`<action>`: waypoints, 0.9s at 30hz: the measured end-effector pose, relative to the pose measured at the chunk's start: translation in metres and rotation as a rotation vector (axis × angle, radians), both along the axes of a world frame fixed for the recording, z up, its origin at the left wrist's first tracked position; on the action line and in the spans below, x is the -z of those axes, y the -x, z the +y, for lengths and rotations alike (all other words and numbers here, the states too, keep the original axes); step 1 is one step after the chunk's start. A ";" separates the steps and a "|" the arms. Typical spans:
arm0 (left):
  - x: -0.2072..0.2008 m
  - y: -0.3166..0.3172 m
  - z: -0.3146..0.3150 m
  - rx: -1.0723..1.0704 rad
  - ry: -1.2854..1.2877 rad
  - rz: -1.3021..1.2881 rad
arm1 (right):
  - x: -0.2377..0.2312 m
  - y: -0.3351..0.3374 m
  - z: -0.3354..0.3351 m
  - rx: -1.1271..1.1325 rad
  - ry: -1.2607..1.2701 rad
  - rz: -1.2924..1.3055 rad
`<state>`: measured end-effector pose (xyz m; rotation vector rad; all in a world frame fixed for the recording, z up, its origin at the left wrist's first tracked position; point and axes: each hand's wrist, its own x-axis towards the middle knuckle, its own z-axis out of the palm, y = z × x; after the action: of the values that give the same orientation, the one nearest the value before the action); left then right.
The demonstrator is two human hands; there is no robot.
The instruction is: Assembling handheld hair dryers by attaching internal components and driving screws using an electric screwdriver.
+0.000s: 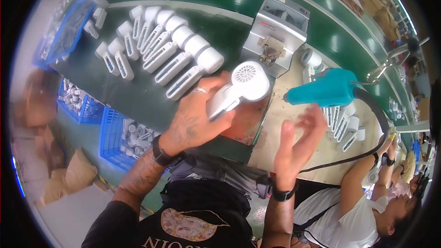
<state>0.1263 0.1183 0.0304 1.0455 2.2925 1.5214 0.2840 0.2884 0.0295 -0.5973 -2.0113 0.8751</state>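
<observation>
3 blue plastic baskets (109, 144) and 1 silver boxy metal machine (277, 32) flank the dark green surface (142, 93). 1 teal cylindrical tool (321, 88) partly hides white round-headed plastic devices (342, 126); the right hand (298, 149), loosely spread, is just below. The left hand (189, 118) grips 1 such white device (243, 82) above the surface.

Left hand (192, 115) curled, right hand (297, 146) spread.

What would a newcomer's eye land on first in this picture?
Probably the bright teal tool, right of centre, with the open right hand just below it. Near the centre, the left hand grips a white device with a round, vented head. Similar white pieces line the dark green tabletop to the left.
</observation>
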 end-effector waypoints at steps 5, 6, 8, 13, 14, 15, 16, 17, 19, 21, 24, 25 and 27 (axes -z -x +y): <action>-0.005 0.013 -0.005 -0.033 0.056 0.251 | -0.019 0.047 0.026 -0.185 0.155 0.166; -0.004 0.013 -0.004 -0.036 0.055 0.252 | -0.020 0.052 0.027 -0.260 0.296 0.199; -0.002 0.011 -0.003 -0.009 -0.005 0.247 | -0.028 0.051 0.025 -0.253 0.397 0.202; 0.000 0.016 0.004 0.129 -0.006 0.383 | -0.027 0.023 0.023 -0.223 0.495 0.305; 0.002 0.014 0.011 0.144 -0.023 0.363 | -0.029 0.012 0.025 -0.202 0.483 0.288; 0.002 0.014 0.016 0.179 -0.024 0.450 | -0.031 0.002 0.026 -0.222 0.479 0.293; 0.004 0.015 0.021 0.216 -0.027 0.537 | -0.034 -0.005 0.026 -0.239 0.474 0.299; 0.008 0.018 0.024 0.269 0.010 0.625 | -0.036 -0.007 0.023 -0.195 0.457 0.302; 0.012 0.017 0.038 0.334 0.033 0.699 | -0.041 -0.015 0.019 -0.199 0.472 0.296; 0.014 0.020 0.050 0.393 0.053 0.800 | -0.048 -0.011 0.011 -0.178 0.458 0.306; 0.017 0.018 0.049 0.545 0.039 0.675 | -0.048 -0.009 0.005 -0.249 0.457 0.376; 0.019 0.016 0.051 0.549 0.043 0.667 | -0.046 -0.002 0.003 -0.241 0.447 0.401; 0.020 0.019 0.051 0.549 0.061 0.600 | -0.043 0.012 0.003 -0.273 0.455 0.398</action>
<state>0.1076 0.1693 0.0100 2.1151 2.0608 0.9965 0.2721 0.2917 0.0722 -0.3537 -1.5567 1.5110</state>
